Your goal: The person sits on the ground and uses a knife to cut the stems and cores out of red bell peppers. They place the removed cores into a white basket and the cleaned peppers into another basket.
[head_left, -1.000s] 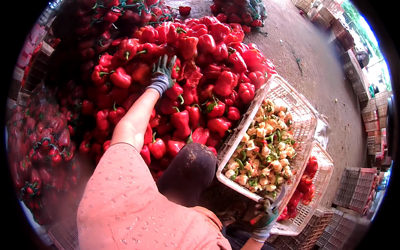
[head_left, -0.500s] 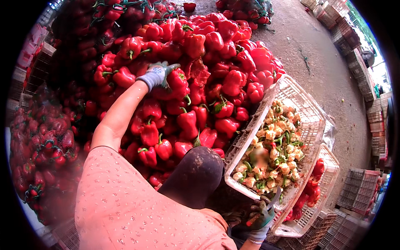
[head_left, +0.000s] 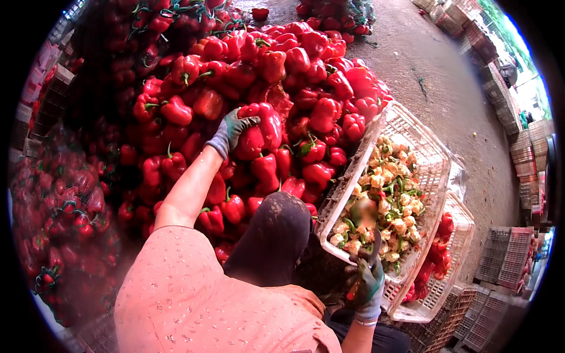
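My left hand, in a grey-and-white glove, is closed on a large red bell pepper amid the big pile of loose red peppers. My right hand, gloved and smudged, grips a knife over the front edge of a white plastic crate. In that crate lie pale pepper cores with green stems; a blurred round patch obscures some of them. A second white crate alongside holds cut red pepper pieces. My dark-clad knee is bent between the pile and the crates.
Mesh sacks of red peppers stand at the left, with more sacks at the back. A concrete floor runs along the right, bordered by stacked crates and more crates at the lower right.
My left hand has gone from spread fingers on the pile to gripping a pepper, now drawn slightly nearer me. My right hand with the knife has risen a little.
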